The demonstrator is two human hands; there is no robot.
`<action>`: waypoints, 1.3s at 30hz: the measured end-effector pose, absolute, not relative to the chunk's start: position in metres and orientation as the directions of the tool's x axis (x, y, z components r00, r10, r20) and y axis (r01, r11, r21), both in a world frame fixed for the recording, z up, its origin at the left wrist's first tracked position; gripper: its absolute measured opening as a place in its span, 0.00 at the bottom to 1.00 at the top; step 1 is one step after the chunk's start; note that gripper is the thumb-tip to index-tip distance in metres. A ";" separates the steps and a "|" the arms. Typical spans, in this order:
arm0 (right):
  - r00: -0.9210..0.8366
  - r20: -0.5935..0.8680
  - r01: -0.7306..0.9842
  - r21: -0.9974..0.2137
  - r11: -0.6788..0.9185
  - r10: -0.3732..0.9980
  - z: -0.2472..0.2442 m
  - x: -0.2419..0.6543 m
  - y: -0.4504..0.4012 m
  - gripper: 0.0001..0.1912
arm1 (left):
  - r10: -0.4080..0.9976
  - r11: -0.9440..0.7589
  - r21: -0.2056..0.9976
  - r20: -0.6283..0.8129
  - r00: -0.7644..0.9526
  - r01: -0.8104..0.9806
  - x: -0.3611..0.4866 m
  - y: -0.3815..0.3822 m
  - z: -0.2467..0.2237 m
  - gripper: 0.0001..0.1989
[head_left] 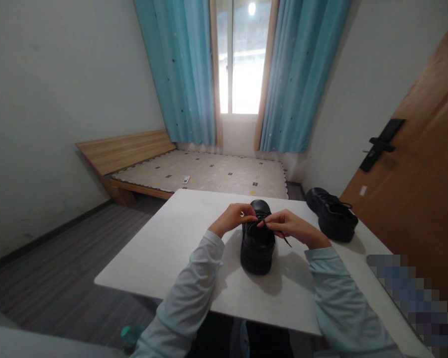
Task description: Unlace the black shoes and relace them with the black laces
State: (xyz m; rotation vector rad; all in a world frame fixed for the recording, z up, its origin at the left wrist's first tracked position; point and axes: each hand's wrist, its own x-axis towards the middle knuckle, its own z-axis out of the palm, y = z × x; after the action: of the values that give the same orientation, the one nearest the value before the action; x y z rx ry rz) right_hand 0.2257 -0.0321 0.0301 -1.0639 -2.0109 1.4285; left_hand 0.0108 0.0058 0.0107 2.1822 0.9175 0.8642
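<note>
Two hands' fingers [246,215] pinching one lace [280,237], two black shoes [258,243], one table [164,248]

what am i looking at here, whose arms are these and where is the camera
There is no machine here. The single picture comes from a camera worn on a person's head, looking forward and down, so the two arms in pale sleeves are that person's own.

In front of them is a white table. A black shoe stands in the middle of it, toe pointing away. The left hand and the right hand meet over the top of the shoe, each with a pinching grip on its black lace, one end of which trails out under the right hand.

A second black shoe sits at the table's right edge, untouched. Behind are a bed, blue curtains, a window and a wooden door.
</note>
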 end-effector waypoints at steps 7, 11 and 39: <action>-0.536 0.025 0.365 -0.895 0.258 0.844 0.027 0.224 -0.029 0.26 | 0.743 -0.600 0.696 0.303 0.596 0.394 0.004 0.004 0.016 0.06; -0.496 0.076 0.368 -0.884 0.289 0.865 0.022 0.225 -0.024 0.25 | 0.718 -0.633 0.666 0.312 0.623 0.396 0.001 0.005 0.015 0.07; -0.385 -0.125 0.054 -0.992 -0.113 0.914 0.013 0.221 -0.023 0.28 | 0.555 -0.832 0.320 0.517 0.652 0.453 0.005 0.002 0.012 0.10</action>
State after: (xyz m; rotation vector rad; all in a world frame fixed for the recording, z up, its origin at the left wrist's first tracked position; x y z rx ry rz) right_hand 0.2214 -0.0232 0.0133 -1.1086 -1.4627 1.5805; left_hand 0.0048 0.0021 0.0124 2.7052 0.8320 0.9286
